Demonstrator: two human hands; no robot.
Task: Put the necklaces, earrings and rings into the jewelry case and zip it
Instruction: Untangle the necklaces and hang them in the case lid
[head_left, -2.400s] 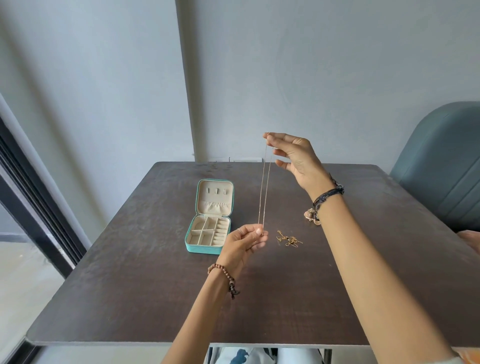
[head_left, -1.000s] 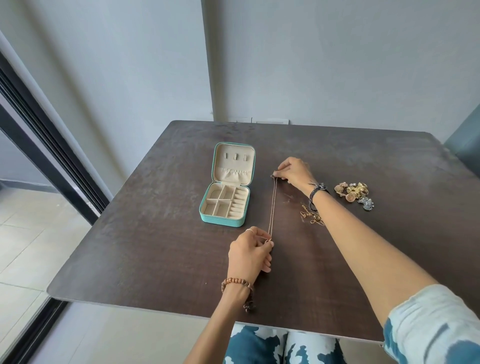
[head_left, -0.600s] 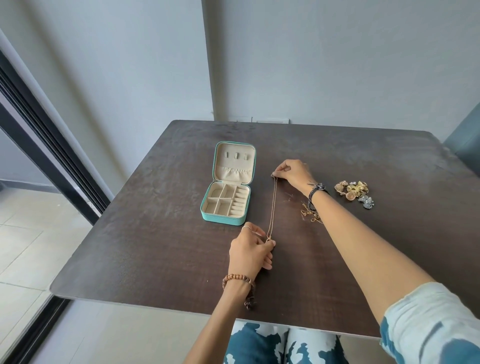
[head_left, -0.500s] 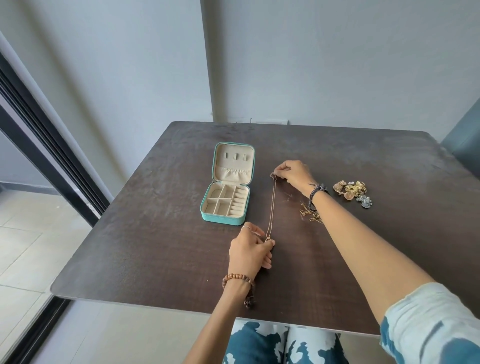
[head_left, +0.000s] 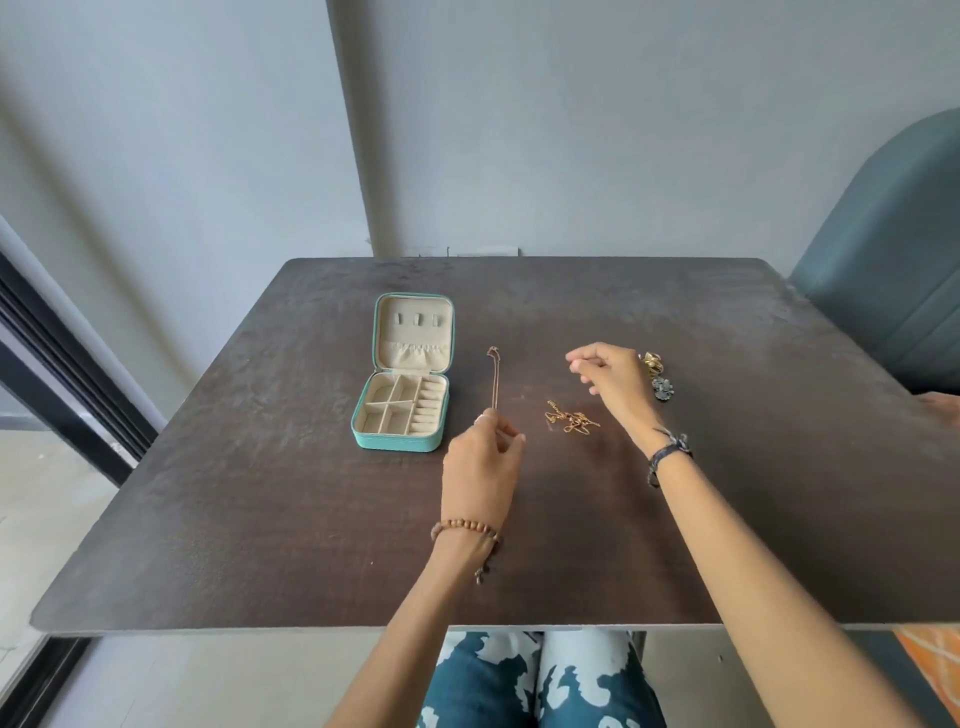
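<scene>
Now left hand (head_left: 480, 467) pinches laid-out necklace (head_left: 493, 376)

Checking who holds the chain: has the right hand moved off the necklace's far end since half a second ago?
Yes. The right hand has let go and pulled right, away from the jewelry case; the necklace stays pinched by the left hand.

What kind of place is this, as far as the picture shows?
Probably a room in a home, though I cannot be sure. A plain dark table stands against a bare grey wall, a padded teal chair is beside it, and a dark-framed glass door opens onto a tiled floor at the left.
</scene>
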